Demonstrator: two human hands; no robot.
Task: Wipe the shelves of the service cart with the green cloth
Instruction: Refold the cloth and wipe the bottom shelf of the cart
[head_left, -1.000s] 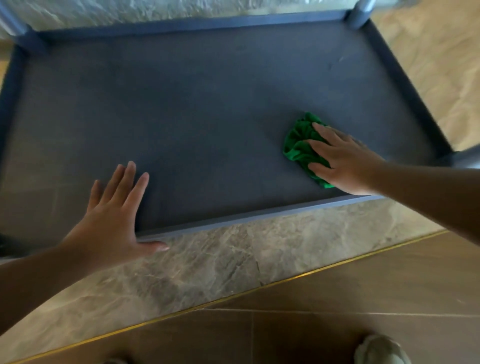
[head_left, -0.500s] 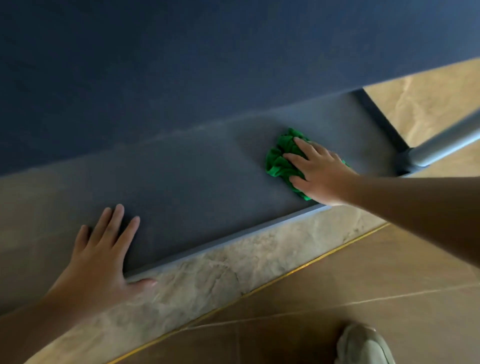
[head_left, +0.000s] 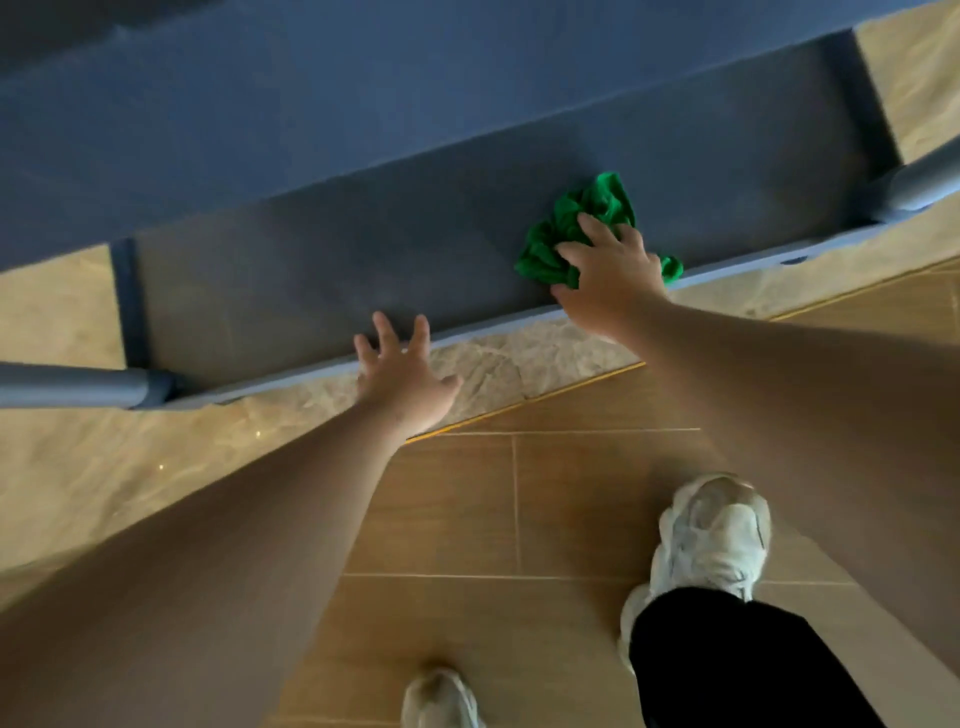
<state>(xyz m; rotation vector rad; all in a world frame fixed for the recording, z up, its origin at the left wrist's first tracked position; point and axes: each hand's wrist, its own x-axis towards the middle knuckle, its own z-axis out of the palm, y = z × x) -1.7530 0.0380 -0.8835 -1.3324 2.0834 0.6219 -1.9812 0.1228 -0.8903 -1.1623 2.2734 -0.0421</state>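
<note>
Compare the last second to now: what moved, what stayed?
The view pulled back and tilted down: the upper shelf now covers most of the lower shelf, and the shoes show. The right hand drew the green cloth toward the front rim. The left hand shifted right along that rim. Unchanged: right hand pressing the cloth, left hand open and flat.

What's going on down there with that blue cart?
A person is bending over a blue service cart and wiping its lower shelf. The right hand presses a crumpled green cloth against the shelf near its front edge, towards the right end. The left hand lies open with spread fingers on the shelf's front rim, apparently for support. An upper shelf overhangs much of the surface. The person's pale shoes stand on the tiled floor.
</note>
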